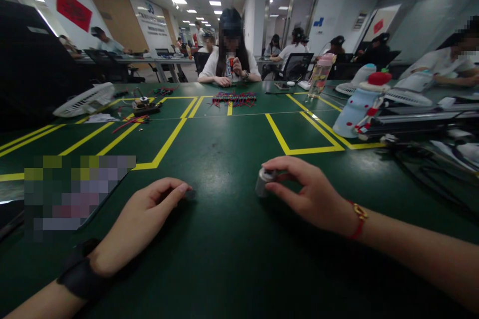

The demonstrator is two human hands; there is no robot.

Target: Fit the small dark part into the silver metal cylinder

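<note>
On the green table (220, 239), my right hand (309, 192) grips a small silver-grey metal cylinder (263, 184) that stands upright. Its thumb and fingers are at the cylinder's right side and top. To the left, my left hand (149, 209) pinches a small, dark, flat piece (190, 194) between thumb and fingertips; its details are blurred. The two hands are apart, with bare table surface between them.
A blurred-out flat object (86, 189) lies left of my left hand. A blue bottle with a red top (354, 109), black cables (411, 169) and a white fan (88, 99) are farther off. Red wired parts (234, 98) lie before a seated person (230, 55).
</note>
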